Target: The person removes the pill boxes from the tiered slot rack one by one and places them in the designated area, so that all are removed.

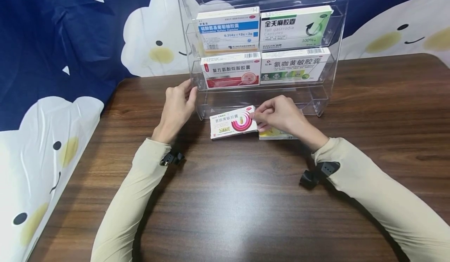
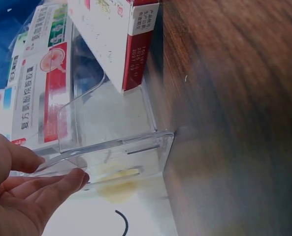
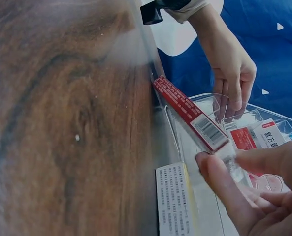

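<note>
The clear rack [image 1: 253,97] is set at the far side of the brown table [image 1: 225,203], in front of a blue cloth [image 1: 70,24] printed with white cloud faces. The rack's left side panel is held at its edge by the left hand [image 1: 177,106], the thumb and fingers being placed on opposite faces of the plastic with only a narrow gap between them. The white-and-pink box [image 1: 223,126] is pinched at its right end by the right hand [image 1: 281,114], whose thumb and fingers are closed to the thickness of the carton. This box is held tilted at the left near part of the rack's lowest tier, its printed face turned toward the near side; whether its lower edge is touched by the rack or the table cannot be told. Just to its right, a yellow-marked box [image 1: 275,134] is partly hidden by the right hand. In the tier above, a red-and-white box [image 1: 230,74] is placed at left and a white box with a green band [image 1: 295,67] at right. Farther up, a blue-and-white box [image 1: 228,33] is placed at left, beside a green-and-white box [image 1: 295,27] at right.
</note>
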### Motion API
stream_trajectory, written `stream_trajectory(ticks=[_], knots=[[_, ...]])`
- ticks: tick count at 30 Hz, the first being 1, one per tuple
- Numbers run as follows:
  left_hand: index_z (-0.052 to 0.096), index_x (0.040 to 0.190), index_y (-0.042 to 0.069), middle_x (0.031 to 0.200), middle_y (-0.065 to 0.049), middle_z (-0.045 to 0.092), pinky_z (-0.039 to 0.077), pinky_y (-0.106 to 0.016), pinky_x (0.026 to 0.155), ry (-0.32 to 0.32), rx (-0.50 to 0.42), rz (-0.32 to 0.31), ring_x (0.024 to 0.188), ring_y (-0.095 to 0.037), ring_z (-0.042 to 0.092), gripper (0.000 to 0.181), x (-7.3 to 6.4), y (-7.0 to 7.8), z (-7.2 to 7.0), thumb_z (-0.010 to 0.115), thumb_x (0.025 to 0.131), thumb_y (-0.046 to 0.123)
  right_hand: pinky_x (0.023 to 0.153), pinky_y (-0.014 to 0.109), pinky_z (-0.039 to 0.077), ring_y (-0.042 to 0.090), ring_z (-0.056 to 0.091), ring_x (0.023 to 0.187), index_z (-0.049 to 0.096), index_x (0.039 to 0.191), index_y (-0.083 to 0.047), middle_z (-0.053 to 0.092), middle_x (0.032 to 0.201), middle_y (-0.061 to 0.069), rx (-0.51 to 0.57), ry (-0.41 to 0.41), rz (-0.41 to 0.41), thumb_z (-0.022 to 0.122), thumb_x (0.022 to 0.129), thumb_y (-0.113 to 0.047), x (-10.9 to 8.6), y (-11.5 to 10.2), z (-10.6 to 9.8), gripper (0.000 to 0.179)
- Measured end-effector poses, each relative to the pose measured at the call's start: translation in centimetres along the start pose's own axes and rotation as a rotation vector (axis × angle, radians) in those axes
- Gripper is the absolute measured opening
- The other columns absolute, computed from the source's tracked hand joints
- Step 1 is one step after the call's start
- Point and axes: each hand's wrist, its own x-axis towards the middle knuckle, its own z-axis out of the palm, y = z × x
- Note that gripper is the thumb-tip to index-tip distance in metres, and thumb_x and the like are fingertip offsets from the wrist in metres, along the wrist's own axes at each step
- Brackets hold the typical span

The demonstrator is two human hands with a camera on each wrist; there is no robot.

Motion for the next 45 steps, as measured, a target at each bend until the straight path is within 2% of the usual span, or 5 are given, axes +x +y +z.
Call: stream_trajectory(ticks=[8,15,18,25,45], knots=[[0.062,0.118,-0.011,0.11,-0.022,0.066,0.054,-0.036,0.085,-0.002,-0.004,-0.003,0.101,-0.029,0.066,0.028,0.1,0.1,0.1,0.055,0.094,0.002,0.057,0.032,0.057,0.018,0.068,0.055,0.065,0.1,0.006,0.07,0.069,0.012,0.019,-0.063,-0.012,0.067,0.09,-0.013,-0.2,0.0,0.2,0.021],[0.062,0.117,-0.011,0.11,-0.022,0.066,0.053,-0.036,0.086,-0.005,-0.001,-0.006,0.102,-0.029,0.066,0.028,0.0,0.1,0.1,0.055,0.094,0.002,0.073,0.033,0.056,0.022,0.066,0.081,0.066,0.105,0.004,0.07,0.095,0.013,-0.548,-0.046,-0.572,0.077,0.078,-0.005,-1.6,-1.0,2.7,0.031],[0.062,0.118,-0.012,0.11,-0.023,0.066,0.054,-0.037,0.086,-0.002,0.001,-0.009,0.102,-0.029,0.066,0.028,0.0,0.1,0.0,0.055,0.094,0.002,0.083,0.039,0.055,0.03,0.064,0.096,0.064,0.109,0.002,0.064,0.112,0.019,-0.757,-0.096,-0.675,0.078,0.076,-0.006,-2.2,-1.5,4.4,0.037],[0.062,0.118,-0.012,0.11,-0.023,0.066,0.054,-0.036,0.086,0.0,0.004,-0.009,0.102,-0.029,0.066,0.029,-0.1,-0.1,0.1,0.055,0.094,0.002,0.08,0.043,0.055,0.032,0.062,0.1,0.063,0.102,-0.001,0.062,0.113,0.018,-0.923,-0.096,-0.64,0.066,0.079,0.009,-2.2,-2.0,6.5,0.025],[0.063,0.116,-0.011,0.108,-0.022,0.067,0.054,-0.038,0.084,0.003,0.005,0.007,0.1,-0.028,0.067,0.027,0.0,-0.1,0.1,0.055,0.094,0.002,0.064,0.043,0.054,0.03,0.065,0.08,0.064,0.093,-0.003,0.063,0.092,0.012,-0.968,-0.044,-0.565,0.062,0.084,0.01,-2.2,-1.8,6.1,0.016]])
